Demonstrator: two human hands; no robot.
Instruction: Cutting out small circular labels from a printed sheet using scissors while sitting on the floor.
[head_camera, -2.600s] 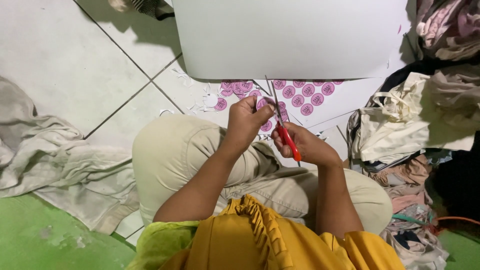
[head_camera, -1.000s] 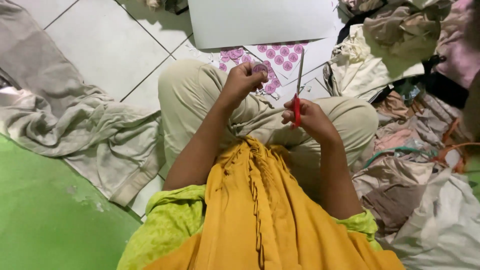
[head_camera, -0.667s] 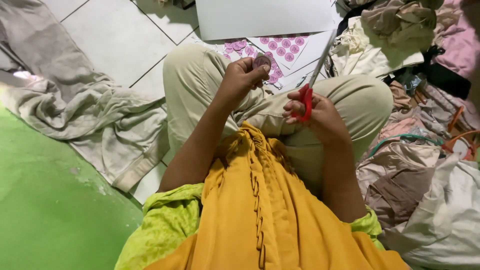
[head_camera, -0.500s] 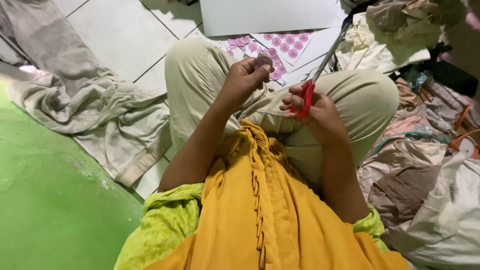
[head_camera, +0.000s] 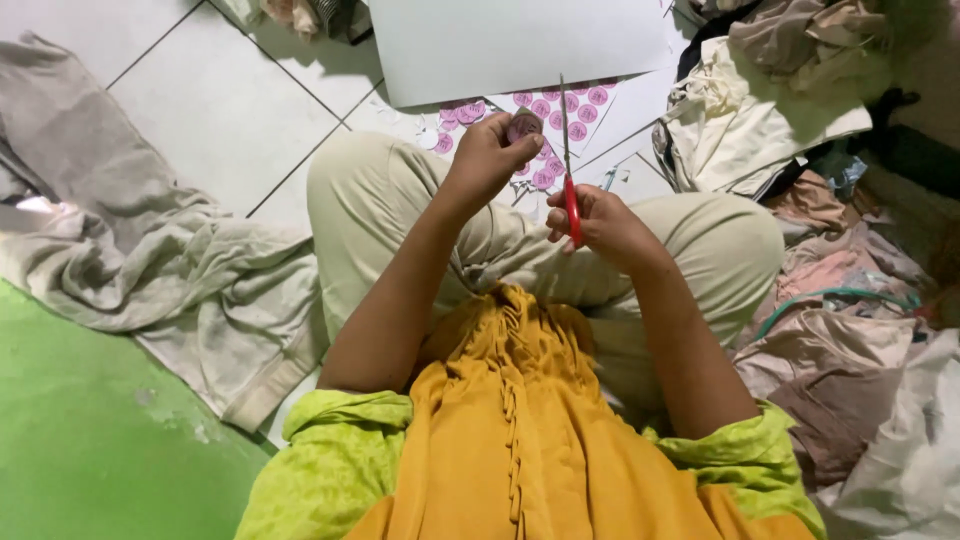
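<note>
My left hand (head_camera: 490, 158) pinches a small round pink sticker (head_camera: 524, 126) between thumb and fingers, held above my knees. My right hand (head_camera: 598, 221) grips red-handled scissors (head_camera: 569, 170), blades pointing up and away, just right of the sticker and apart from it. On the floor past my hands lies a sheet of several pink round stickers (head_camera: 570, 106). A large blank white sheet (head_camera: 520, 40) partly covers it.
I sit cross-legged in beige trousers (head_camera: 380, 200) on white floor tiles (head_camera: 210, 100). A crumpled grey cloth (head_camera: 160, 260) lies at the left beside a green floor area (head_camera: 90, 440). Piles of fabric and clothes (head_camera: 830, 200) fill the right side. Paper scraps lie near the sticker sheet.
The scissors have swung from tilting right to pointing nearly straight up, closer to the sticker. My left hand keeps hold of the round sticker. The view has shifted slightly.
</note>
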